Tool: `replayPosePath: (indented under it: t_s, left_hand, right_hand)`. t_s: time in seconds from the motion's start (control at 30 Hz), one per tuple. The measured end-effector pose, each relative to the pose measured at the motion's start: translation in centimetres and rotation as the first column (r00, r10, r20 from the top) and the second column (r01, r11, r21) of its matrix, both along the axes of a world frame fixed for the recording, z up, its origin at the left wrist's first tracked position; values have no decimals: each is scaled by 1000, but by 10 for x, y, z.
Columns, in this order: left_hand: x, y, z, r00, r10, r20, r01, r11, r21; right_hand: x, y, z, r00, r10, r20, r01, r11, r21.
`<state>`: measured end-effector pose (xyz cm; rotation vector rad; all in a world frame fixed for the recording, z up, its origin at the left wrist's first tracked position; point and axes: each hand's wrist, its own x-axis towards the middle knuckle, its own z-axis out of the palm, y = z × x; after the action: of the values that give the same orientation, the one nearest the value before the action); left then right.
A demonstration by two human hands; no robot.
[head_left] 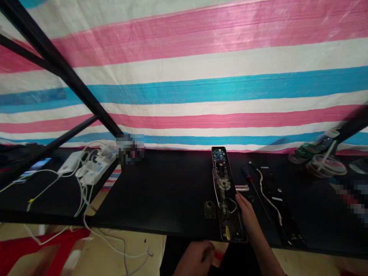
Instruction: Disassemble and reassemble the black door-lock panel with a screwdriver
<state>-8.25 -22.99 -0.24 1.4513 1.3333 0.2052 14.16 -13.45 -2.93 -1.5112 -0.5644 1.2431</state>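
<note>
A long, narrow open electronic casing (229, 191), resembling a door lock panel, lies lengthwise before me. Inside it show a circuit board at the far end, a round metal part, thin white wires and a yellow piece near the close end. My right hand (245, 209) holds its right edge, its fingertips partly hidden. Below the table edge, my left hand (197, 257) is closed with curled fingers; what it holds, if anything, is hidden. A small squarish part with a hole (209, 210) lies left of the casing. To the right is a screwdriver (253, 183).
Beyond the screwdriver lies a dark long panel (277, 195) with a white cable (268, 198). A plastic cup (326, 166) and a bottle (312, 149) stand at the far right. On the left table are a power strip (96, 170), tangled cables and a phone (36, 168). Striped sheeting hangs behind.
</note>
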Motion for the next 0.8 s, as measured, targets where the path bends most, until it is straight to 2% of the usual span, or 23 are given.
replayPosePath:
  t_s: [0.1, 0.17, 0.27, 0.33, 0.4, 0.47, 0.53, 0.63, 0.7, 0.8]
  left_hand:
    - [19, 24, 37, 973, 171, 152, -193, 971, 141]
    - [31, 46, 45, 906, 330, 266, -385, 904, 188]
    - [51, 69, 35, 759, 513, 401, -616, 766, 186]
    - [66, 74, 21, 650, 577, 495, -693, 718, 72]
    - [80, 71, 9, 537, 642, 547, -700, 701, -135]
    - [92, 66, 1, 422, 711, 563, -676, 660, -327]
    - [99, 60, -2, 299, 760, 578, -644, 607, -466]
    - [101, 56, 2, 132, 814, 566, -555, 534, -638]
    - [99, 57, 8, 78, 855, 512, -461, 486, -742]
    - [95, 61, 16, 98, 888, 450, -308, 457, -834]
  right_hand:
    - [-2, 1, 3, 1000, 11, -22, -11, 1000, -9]
    - [-4, 1, 5, 1000, 8, -20, -8, 1000, -3]
    - [-7, -1, 5, 1000, 16, 2, -16, 1000, 25]
    - [-10, -3, 4, 999, 19, 40, -21, 999, 43]
    - [-12, -3, 3, 997, 27, 75, -32, 997, 65]
    - [-13, -4, 2, 994, 35, 104, -45, 995, 90]
    - [-13, -4, 2, 991, 50, 123, -64, 992, 112]
    - [-11, -3, 4, 989, 61, 133, -77, 991, 113]
    - [-9, -2, 5, 989, 66, 131, -80, 991, 107]
    - [-7, 0, 8, 990, 104, 101, -115, 987, 116]
